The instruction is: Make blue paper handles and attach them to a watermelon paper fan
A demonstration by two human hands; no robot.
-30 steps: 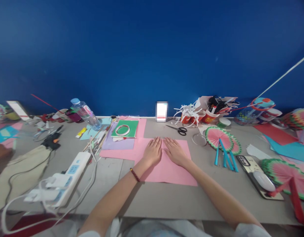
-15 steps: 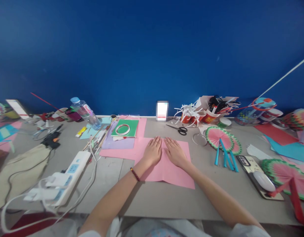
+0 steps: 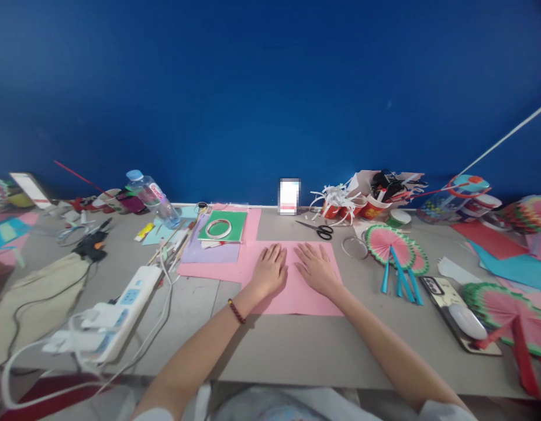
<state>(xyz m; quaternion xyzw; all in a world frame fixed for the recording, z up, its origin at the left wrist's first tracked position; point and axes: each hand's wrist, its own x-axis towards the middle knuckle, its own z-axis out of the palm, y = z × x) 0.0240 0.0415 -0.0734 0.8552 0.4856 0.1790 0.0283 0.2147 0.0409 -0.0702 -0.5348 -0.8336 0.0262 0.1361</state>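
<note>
A pink sheet of paper [image 3: 292,298] lies on the grey table in front of me, nearly flat. On its left half rests my left hand [image 3: 270,270], palm down with the fingers stretched out; a beaded bracelet [image 3: 236,311] circles that wrist. My right hand [image 3: 316,269] lies palm down on the right half, fingers spread. Both hands press on the paper and hold nothing. Just left of the sheet, a roll of tape [image 3: 218,228] sits on a green paper pack [image 3: 235,225]. Black scissors [image 3: 316,229] lie beyond my right hand.
A power strip [image 3: 128,310] with white cables and a glue gun [image 3: 91,245] are at left, near a tilted bottle [image 3: 154,199]. To the right are pink-green paper fans [image 3: 384,241], a phone [image 3: 437,292] with a mouse [image 3: 467,321] on it, and cups [image 3: 373,204] of scraps.
My hands have moved slightly apart, and their fingers are more spread. The pink sheet lies flatter, its front edge now nearly straight where it was raised along a middle crease.
</note>
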